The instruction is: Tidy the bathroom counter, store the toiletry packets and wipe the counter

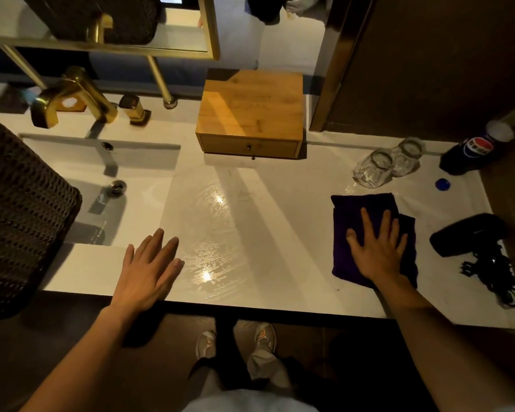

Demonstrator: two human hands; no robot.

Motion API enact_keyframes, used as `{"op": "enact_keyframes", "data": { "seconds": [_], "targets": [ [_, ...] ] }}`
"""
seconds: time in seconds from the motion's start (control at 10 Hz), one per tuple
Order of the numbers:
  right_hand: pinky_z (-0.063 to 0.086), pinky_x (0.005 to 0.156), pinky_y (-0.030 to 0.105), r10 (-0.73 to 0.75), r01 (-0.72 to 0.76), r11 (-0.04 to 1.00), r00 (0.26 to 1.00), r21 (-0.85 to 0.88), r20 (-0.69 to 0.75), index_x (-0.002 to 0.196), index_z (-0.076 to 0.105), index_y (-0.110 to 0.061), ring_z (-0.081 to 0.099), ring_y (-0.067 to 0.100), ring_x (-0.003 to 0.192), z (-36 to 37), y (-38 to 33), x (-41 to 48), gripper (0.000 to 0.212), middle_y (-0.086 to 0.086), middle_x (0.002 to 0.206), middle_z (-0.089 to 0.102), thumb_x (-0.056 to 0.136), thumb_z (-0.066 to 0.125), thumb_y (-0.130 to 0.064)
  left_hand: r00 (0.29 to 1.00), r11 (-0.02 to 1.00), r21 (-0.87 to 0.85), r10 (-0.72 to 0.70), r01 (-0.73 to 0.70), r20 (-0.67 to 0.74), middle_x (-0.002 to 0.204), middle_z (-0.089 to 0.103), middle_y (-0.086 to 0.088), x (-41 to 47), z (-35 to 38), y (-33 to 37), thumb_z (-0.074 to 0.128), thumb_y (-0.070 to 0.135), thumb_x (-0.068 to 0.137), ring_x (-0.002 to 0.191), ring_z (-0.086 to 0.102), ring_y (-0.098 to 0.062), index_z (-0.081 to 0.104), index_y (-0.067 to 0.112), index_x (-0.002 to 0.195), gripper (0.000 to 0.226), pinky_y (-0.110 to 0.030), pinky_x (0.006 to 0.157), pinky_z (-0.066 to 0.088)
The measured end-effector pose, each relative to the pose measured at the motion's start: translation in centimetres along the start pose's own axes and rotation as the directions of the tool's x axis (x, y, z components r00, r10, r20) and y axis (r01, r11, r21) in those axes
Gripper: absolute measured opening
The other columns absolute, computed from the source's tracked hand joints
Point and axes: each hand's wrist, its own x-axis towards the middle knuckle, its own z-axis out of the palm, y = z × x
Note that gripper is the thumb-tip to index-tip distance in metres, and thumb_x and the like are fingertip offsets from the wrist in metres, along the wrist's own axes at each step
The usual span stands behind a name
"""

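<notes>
A dark purple cloth [360, 209] lies flat on the white counter [268, 221], right of centre. My right hand [378, 248] presses flat on the cloth with fingers spread. My left hand [149, 269] hovers over the counter's front edge beside the sink [101, 185], fingers apart and holding nothing. The counter between my hands shines with wet streaks. A wooden drawer box [250, 111] stands at the back of the counter with its drawer closed. No toiletry packets are in sight.
Two upturned glasses [387, 165] stand at the back right. Beside them are a cola bottle [470, 153] and its blue cap [442, 184]. A black hair dryer [467, 233] with coiled cord lies at far right. A woven basket [18, 218] fills the left. A gold faucet [72, 96] stands behind the sink.
</notes>
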Motion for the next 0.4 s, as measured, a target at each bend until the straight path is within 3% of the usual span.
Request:
{"op": "enact_keyframes", "data": {
  "seconds": [0.2,0.3,0.4],
  "targets": [
    [-0.001,0.122,0.056,0.057,-0.054,0.992,0.998,0.110,-0.030,0.158,0.011,-0.033,-0.003,0.037,0.153,0.0,-1.6,-2.9,0.064,0.015,0.166,-0.003,0.101,0.031,-0.054,0.999,0.986,-0.161,0.046,-0.048,-0.021,0.168,0.021,0.000,-0.8,-0.9,-1.1,0.025,0.066,0.097,0.156,0.017,-0.023,0.038,0.029,0.153,0.069,-0.049,0.124,0.012],
    [-0.001,0.122,0.053,0.098,-0.076,0.966,0.992,0.247,-0.077,0.157,0.020,-0.027,0.002,0.034,0.153,0.6,-2.6,-5.6,0.061,0.016,0.166,0.005,0.101,0.038,-0.046,0.996,0.975,-0.206,0.068,-0.080,-0.066,0.166,0.028,-0.002,-1.8,-0.8,-1.8,0.032,0.059,0.100,0.154,0.020,-0.021,0.041,0.024,0.152,0.063,-0.038,0.122,0.016],
    [0.011,0.123,0.051,0.138,-0.071,0.909,0.981,0.411,-0.136,0.150,0.037,-0.020,0.018,0.032,0.150,1.6,-3.5,-9.8,0.054,0.014,0.162,0.023,0.100,0.046,-0.038,0.988,0.955,-0.268,0.095,-0.125,-0.121,0.159,0.037,-0.005,-4.2,-0.4,-1.8,0.039,0.051,0.100,0.148,0.031,-0.023,0.047,0.018,0.148,0.059,-0.037,0.119,0.026]
  ]
}}
